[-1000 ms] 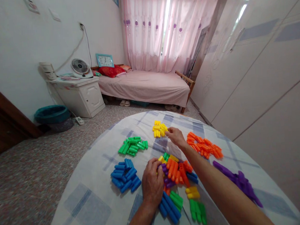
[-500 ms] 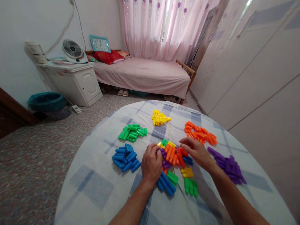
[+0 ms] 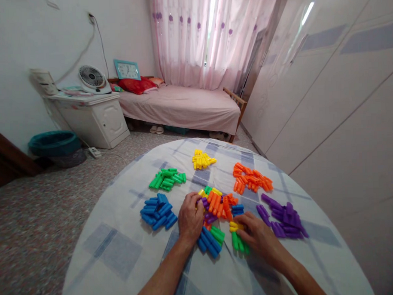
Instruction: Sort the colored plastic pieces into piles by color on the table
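Note:
A mixed pile of plastic tube-shaped pieces, with orange pieces (image 3: 217,202) on top, lies in the middle of the table. My left hand (image 3: 190,218) rests at its left edge, fingers curled in beside purple and yellow pieces; what they grip is hidden. On the right, my right hand (image 3: 256,232) has thumb and fingers closed around a yellow piece (image 3: 234,226). Joined green pieces (image 3: 237,244) lie just below that yellow piece, partly under the hand. Blue pieces (image 3: 209,242) and a second green group (image 3: 218,234) sit at the pile's near side.
Single-colour heaps ring the pile: blue (image 3: 158,211), green (image 3: 167,179), yellow (image 3: 202,159), orange (image 3: 251,178) and purple (image 3: 285,217). A checked cloth (image 3: 119,253) covers the round table. Beyond stand a bed (image 3: 182,105), a white cabinet (image 3: 107,122) and a wardrobe (image 3: 327,100).
My right hand has come down from the pile's right side to the yellow piece nearer me. The left hand stays at the pile. The whole view has shifted slightly.

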`<action>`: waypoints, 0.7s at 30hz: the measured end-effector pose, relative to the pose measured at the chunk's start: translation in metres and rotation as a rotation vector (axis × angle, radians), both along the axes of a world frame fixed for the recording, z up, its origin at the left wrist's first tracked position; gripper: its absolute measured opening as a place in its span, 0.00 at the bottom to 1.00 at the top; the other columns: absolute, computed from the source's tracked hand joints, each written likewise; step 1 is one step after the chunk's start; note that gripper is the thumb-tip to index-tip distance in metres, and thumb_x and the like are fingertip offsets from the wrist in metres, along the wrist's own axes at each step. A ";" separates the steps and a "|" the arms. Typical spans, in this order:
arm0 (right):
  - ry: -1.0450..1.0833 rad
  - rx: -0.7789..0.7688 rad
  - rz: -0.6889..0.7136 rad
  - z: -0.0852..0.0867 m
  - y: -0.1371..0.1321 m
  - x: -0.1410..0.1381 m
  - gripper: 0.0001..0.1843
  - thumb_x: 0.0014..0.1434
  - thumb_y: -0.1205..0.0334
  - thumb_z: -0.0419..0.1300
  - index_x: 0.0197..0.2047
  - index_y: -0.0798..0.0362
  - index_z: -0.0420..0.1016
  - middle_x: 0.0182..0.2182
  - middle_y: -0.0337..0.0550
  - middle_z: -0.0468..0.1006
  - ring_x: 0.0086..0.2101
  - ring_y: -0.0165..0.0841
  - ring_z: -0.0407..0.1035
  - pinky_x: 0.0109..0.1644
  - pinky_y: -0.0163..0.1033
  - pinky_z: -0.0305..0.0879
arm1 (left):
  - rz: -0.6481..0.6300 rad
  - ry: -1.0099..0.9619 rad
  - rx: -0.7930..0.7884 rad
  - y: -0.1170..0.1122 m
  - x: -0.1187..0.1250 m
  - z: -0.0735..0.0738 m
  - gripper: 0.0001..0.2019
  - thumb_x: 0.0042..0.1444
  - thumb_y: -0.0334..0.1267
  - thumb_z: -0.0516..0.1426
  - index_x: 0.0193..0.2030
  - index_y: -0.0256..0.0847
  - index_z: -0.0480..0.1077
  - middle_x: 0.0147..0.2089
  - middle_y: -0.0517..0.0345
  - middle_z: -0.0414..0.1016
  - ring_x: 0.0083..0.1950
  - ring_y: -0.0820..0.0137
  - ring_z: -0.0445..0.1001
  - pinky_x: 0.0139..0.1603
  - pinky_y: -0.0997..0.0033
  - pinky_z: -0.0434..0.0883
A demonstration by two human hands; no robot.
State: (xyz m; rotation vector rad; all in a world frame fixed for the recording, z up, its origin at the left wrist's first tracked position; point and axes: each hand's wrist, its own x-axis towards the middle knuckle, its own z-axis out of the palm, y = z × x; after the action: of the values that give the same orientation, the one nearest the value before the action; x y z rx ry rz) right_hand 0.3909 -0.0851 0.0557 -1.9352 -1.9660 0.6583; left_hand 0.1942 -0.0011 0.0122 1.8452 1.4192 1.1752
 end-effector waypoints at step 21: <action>0.776 0.032 -0.473 0.015 0.244 -0.027 0.10 0.57 0.58 0.61 0.36 0.57 0.71 0.28 0.38 0.74 0.25 0.25 0.68 0.29 0.33 0.67 | 0.016 0.003 -0.058 -0.003 0.002 0.001 0.12 0.59 0.32 0.47 0.41 0.43 0.71 0.50 0.55 0.70 0.52 0.67 0.70 0.55 0.63 0.67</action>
State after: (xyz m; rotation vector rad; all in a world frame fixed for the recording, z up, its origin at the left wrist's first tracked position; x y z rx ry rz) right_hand 0.3638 0.1587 0.0702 -1.6618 -1.0060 1.0197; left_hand 0.1964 -0.0037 0.0131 1.7996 1.4564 1.1276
